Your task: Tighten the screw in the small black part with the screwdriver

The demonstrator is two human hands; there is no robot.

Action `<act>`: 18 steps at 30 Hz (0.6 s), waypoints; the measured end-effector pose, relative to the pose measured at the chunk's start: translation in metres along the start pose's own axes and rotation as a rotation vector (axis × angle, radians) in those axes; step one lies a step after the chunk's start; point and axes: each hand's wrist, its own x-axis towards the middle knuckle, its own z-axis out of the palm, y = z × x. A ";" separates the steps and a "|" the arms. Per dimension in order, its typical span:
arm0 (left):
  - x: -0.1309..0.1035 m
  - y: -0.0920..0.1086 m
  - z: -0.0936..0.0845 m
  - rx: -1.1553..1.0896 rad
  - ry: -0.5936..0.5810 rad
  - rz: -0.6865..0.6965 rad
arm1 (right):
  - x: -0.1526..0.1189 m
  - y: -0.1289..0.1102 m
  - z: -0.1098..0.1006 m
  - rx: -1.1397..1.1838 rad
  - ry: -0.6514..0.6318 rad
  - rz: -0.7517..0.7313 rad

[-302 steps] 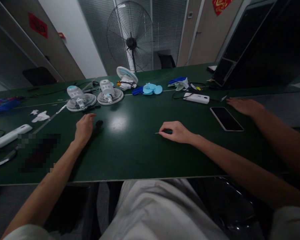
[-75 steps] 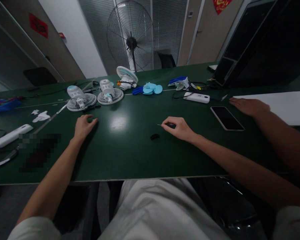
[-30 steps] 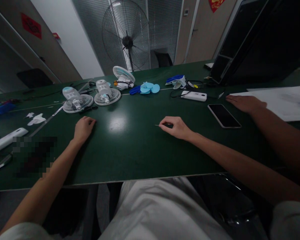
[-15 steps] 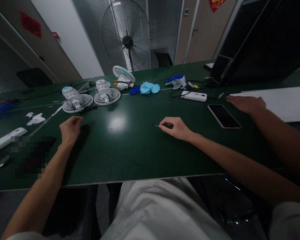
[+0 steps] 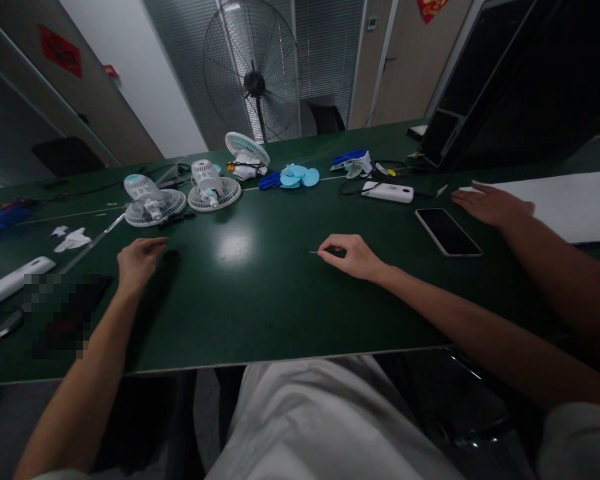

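My right hand (image 5: 353,257) rests low over the middle of the green table, thumb and forefinger pinched on a needle (image 5: 313,252). Only its thin, pale tip sticks out to the left. My left hand (image 5: 139,262) hovers over the table on the left, its fingers drawn together and pointing right. Whether it pinches something very fine, such as a thread, I cannot make out. Closest beyond my left hand lies a small white fan (image 5: 173,205), face down. A smartphone (image 5: 449,232) lies to the right of my right hand.
Another person's hand (image 5: 497,205) lies on white sheets (image 5: 580,203) at right. At the back are more small fans (image 5: 207,179), light-blue fan blades (image 5: 300,175), gloves (image 5: 354,162) and a white power strip (image 5: 388,192). A knife-like tool (image 5: 0,330) lies at far left.
My left hand has turned slightly, its fingers now straighter and a little lower. The right hand with the needle has stayed put. The other person's hand has shifted slightly on the sheets.
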 end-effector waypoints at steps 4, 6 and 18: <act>-0.003 0.001 -0.004 0.017 0.000 0.026 | 0.000 0.000 -0.001 0.018 -0.002 0.015; -0.004 0.002 -0.007 0.067 0.032 0.070 | 0.001 0.001 -0.001 0.023 -0.006 0.018; -0.006 0.007 -0.008 -0.020 0.009 0.002 | 0.002 0.004 0.000 0.028 -0.011 0.011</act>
